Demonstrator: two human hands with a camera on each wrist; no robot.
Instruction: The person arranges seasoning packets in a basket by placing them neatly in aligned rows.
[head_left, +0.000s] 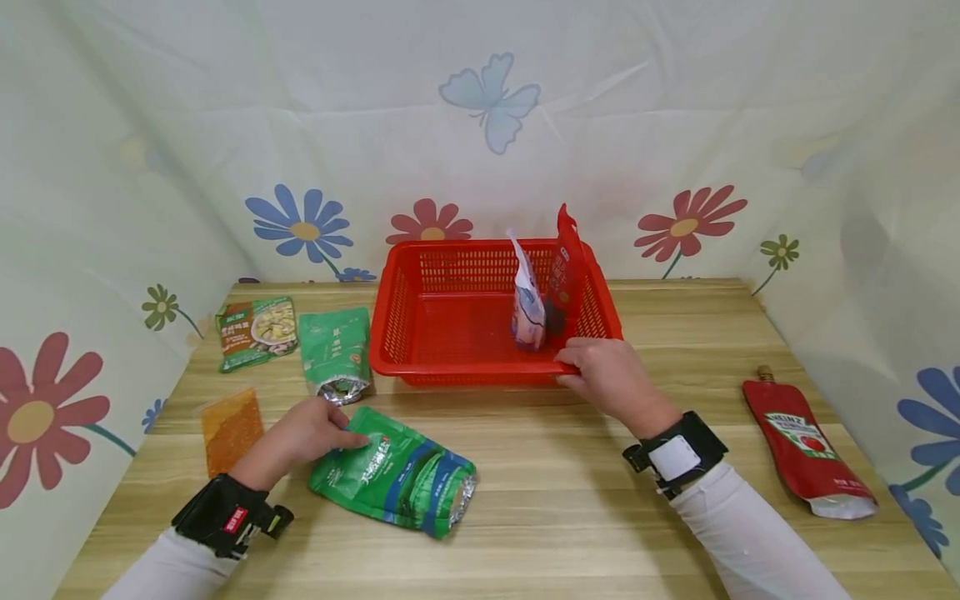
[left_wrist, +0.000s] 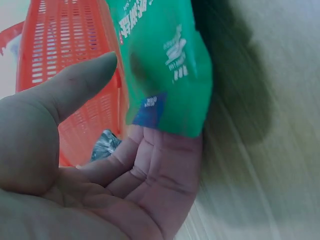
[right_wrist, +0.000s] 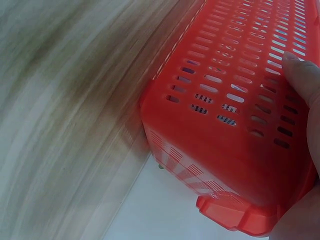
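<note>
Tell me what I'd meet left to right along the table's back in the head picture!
Flat green-brown packet with food picture, green pouch with silvery end, red rectangular plastic basket, inside it: white-and-pink bag, upright red pouch.

White sleeves [head_left: 757, 533], black wristbands [head_left: 206, 512], red label [head_left: 236, 521]

The basket [head_left: 465, 372] stands on the counter [head_left: 555, 508] at mid-frame, two bags [head_left: 567, 275] in its right part. Left of it lie three packets [head_left: 337, 343]; below it, toward the left, a pouch [head_left: 375, 475]; at frame right, a ketchup pack [head_left: 810, 442].
</note>
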